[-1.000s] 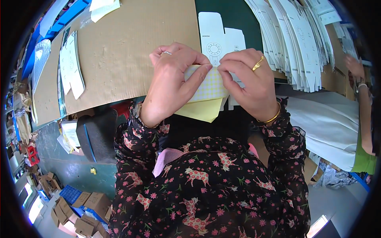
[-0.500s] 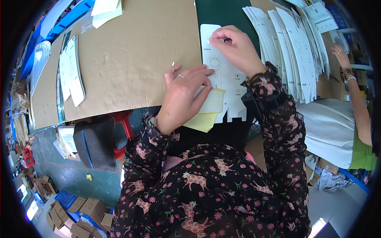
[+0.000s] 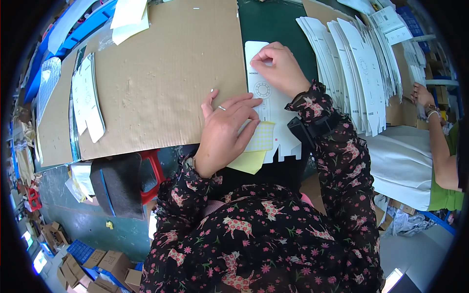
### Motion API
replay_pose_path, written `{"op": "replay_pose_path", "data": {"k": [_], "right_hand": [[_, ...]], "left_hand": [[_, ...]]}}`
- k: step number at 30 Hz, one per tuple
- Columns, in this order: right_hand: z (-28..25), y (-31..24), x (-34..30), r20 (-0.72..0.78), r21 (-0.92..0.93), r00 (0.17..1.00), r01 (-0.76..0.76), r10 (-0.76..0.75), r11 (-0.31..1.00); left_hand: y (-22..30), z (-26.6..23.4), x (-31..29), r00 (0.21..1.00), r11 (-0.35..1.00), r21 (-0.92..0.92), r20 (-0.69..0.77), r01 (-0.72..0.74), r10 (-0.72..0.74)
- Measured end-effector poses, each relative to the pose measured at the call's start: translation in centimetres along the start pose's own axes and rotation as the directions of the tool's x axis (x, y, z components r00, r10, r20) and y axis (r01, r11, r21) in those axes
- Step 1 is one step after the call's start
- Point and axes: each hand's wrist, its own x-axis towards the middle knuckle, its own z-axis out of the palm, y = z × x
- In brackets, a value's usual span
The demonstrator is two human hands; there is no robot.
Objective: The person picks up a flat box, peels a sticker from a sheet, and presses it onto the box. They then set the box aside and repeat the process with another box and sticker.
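A flat white carton blank point(image 3: 281, 117) with a printed ring and small symbols lies lengthwise before me, its notched end over the table's front edge. My right hand point(image 3: 279, 68) is at its far end, thumb and index fingertip pinched together against the surface; whatever is between them is hidden. My left hand point(image 3: 225, 129) lies across the blank's left side, fingertips on the card. Under its thumb it holds a sticker sheet point(image 3: 261, 138) with a pale yellow-green grid, a plain yellow sheet point(image 3: 248, 162) below that. A small white spot shows at the raised left index fingertip.
Brown cardboard point(image 3: 161, 73) covers the table to the left, with a small stack of printed blanks point(image 3: 88, 97) on it. Rows of white blanks point(image 3: 364, 73) overlap at the right. Another person's arm point(image 3: 439, 141) reaches in at far right. A red stool point(image 3: 154, 176) stands below the table.
My right fingertips have come down onto the blank's far end, closing over the spot where a small white dot showed. The view has shifted slightly; my left hand keeps its place on the blank.
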Motion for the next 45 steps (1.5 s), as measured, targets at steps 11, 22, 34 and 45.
{"op": "replay_pose_path", "data": {"k": [11,22,34,45], "right_hand": [[-0.4,0.8,0.9,-0.097,0.069,0.993,-0.059,0.065,0.996],[-4.2,-4.8,-18.7,-0.271,-0.319,0.944,-0.275,0.191,0.907],[-4.9,-6.0,-20.8,-0.397,0.555,0.816,-0.152,0.421,0.818],[-20.2,0.0,-19.2,-0.585,0.562,0.654,-0.100,0.480,0.821]], "left_hand": [[0.8,0.1,1.2,1.000,1.000,-0.004,0.001,0.023,-0.023],[1.2,-0.4,-0.3,0.999,0.999,-0.042,0.041,0.034,-0.032],[-0.3,-0.5,-1.3,0.991,0.873,-0.483,-0.072,0.066,-0.115],[-0.9,-0.2,-2.0,0.974,0.840,-0.535,-0.132,0.085,-0.183]]}}
